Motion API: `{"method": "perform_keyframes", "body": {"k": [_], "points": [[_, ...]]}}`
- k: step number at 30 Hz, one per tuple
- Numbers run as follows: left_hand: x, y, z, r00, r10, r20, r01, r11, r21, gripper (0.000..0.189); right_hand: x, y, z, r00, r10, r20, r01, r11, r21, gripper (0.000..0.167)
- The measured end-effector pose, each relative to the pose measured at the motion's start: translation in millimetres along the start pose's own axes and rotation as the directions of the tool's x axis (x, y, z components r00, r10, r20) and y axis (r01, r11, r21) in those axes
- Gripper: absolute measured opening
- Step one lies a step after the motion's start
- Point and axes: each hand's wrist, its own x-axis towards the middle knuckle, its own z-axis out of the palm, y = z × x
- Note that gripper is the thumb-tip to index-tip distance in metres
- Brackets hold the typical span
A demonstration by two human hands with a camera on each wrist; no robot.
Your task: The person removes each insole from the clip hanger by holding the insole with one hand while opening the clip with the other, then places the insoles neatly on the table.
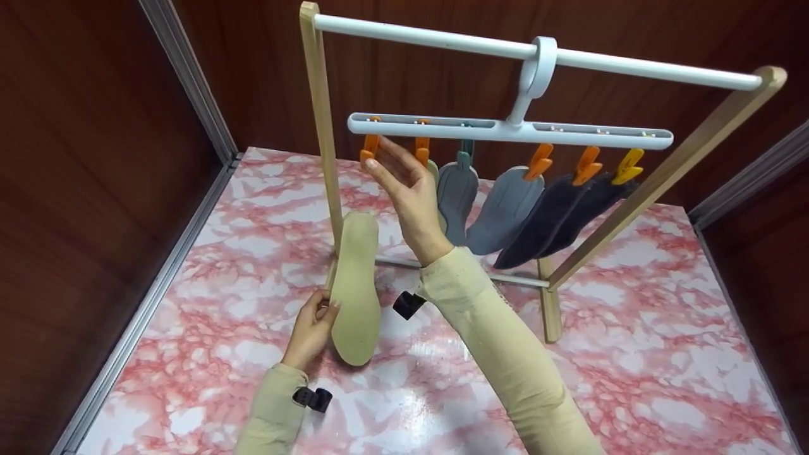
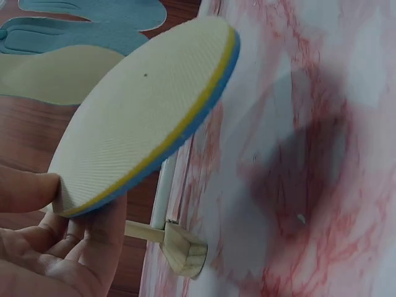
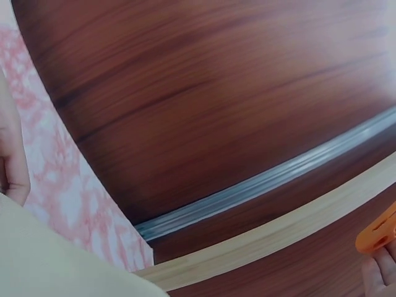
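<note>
A cream shoe insole [image 1: 357, 297] hangs upright from my left hand [image 1: 313, 332], which pinches its left edge between thumb and fingers. In the left wrist view, the insole [image 2: 142, 111] shows a yellow and blue layered rim. My right hand [image 1: 417, 202] is raised to the leftmost orange clip [image 1: 370, 148] under the white hanger bar [image 1: 436, 129], gripping it with thumb and fingers. The right wrist view catches that orange clip [image 3: 378, 232] at its edge, with fingertips beneath. The insole's top is below this clip, apart from it.
Grey-blue insoles [image 1: 505, 202] and dark insoles [image 1: 537, 221] hang from other clips; a pale one is partly behind my right hand. The hanger hooks over a white rod [image 1: 436, 41] on a wooden-legged rack [image 1: 321, 120]. Brown panels [image 1: 95, 158] enclose the pink marbled surface [image 1: 208, 328].
</note>
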Motion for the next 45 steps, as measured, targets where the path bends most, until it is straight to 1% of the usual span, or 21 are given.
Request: {"method": "perform_keyframes", "body": {"k": [5, 7, 13, 16, 19, 20, 22, 24, 26, 27, 31, 34, 38, 40, 42, 45], "points": [[-2.7, 1.3, -2.6, 0.999, -0.033, 0.029, 0.034, 0.999, -0.036, 0.019, 0.4, 0, -1, 1.000, -0.020, 0.025, 0.020, 0.999, -0.032, 0.041], [-3.6, 1.6, -3.6, 0.998, -0.046, 0.036, 0.048, 0.998, -0.036, 0.018, 0.5, 0, -1, 0.999, -0.022, 0.034, 0.024, 0.998, -0.050, 0.041], [-6.6, 1.4, -2.6, 0.993, -0.110, 0.047, 0.112, 0.993, -0.036, 0.016, -2.5, 2, -3, 0.998, -0.002, 0.061, 0.007, 0.996, -0.090, 0.042], [-8.9, 0.0, -1.7, 0.991, -0.118, 0.061, 0.121, 0.991, -0.050, 0.016, -3.7, 2, -3, 0.998, 0.005, 0.061, 0.001, 0.996, -0.090, 0.042], [-11.4, -1.7, -1.2, 0.988, -0.129, 0.085, 0.134, 0.990, -0.051, 0.016, -3.3, 4, -3, 0.999, 0.000, 0.054, 0.004, 0.998, -0.065, 0.040], [-12.1, -2.6, -1.1, 0.987, -0.126, 0.095, 0.131, 0.991, -0.038, 0.017, -3.1, 5, -3, 0.999, -0.003, 0.053, 0.006, 0.999, -0.048, 0.040], [-13.2, -4.5, -0.8, 0.985, -0.131, 0.116, 0.134, 0.991, -0.022, 0.019, -2.5, 7, -3, 0.998, -0.011, 0.060, 0.010, 1.000, 0.015, 0.039], [-14.2, -6.2, -0.5, 0.982, -0.133, 0.132, 0.132, 0.991, 0.014, 0.021, -2.4, 8, -3, 0.997, -0.021, 0.075, 0.015, 0.997, 0.079, 0.039], [-14.5, -8.1, 0.0, 0.980, -0.131, 0.152, 0.127, 0.991, 0.035, 0.021, -2.6, 9, -4, 0.996, -0.034, 0.087, 0.026, 0.996, 0.090, 0.039], [-14.7, -8.9, 0.3, 0.977, -0.138, 0.163, 0.134, 0.990, 0.033, 0.021, -2.7, 9, -5, 0.995, -0.042, 0.095, 0.034, 0.996, 0.083, 0.039], [-14.6, -11.3, 0.9, 0.969, -0.140, 0.205, 0.137, 0.990, 0.026, 0.021, -2.9, 9, -7, 0.991, -0.074, 0.111, 0.076, 0.997, -0.012, 0.038], [-14.3, -12.3, 1.3, 0.962, -0.149, 0.229, 0.153, 0.988, 0.001, 0.021, -3.3, 8, -8, 0.989, -0.086, 0.124, 0.091, 0.995, -0.032, 0.037], [-14.2, -14.9, 4.1, 0.954, -0.186, 0.237, 0.204, 0.977, -0.054, 0.020, -3.9, 9, -11, 0.987, -0.095, 0.131, 0.104, 0.993, -0.059, 0.036], [-14.6, -15.9, 6.4, 0.949, -0.212, 0.235, 0.239, 0.967, -0.093, 0.018, -4.5, 9, -12, 0.987, -0.094, 0.131, 0.104, 0.992, -0.072, 0.036], [-15.3, -17.2, 8.3, 0.940, -0.244, 0.240, 0.278, 0.954, -0.117, 0.017, -5.3, 10, -14, 0.988, -0.092, 0.127, 0.102, 0.992, -0.079, 0.035], [-15.9, -18.9, 10.4, 0.932, -0.276, 0.233, 0.310, 0.943, -0.121, 0.017, -6.6, 9, -17, 0.990, -0.088, 0.114, 0.099, 0.991, -0.091, 0.035]]}}
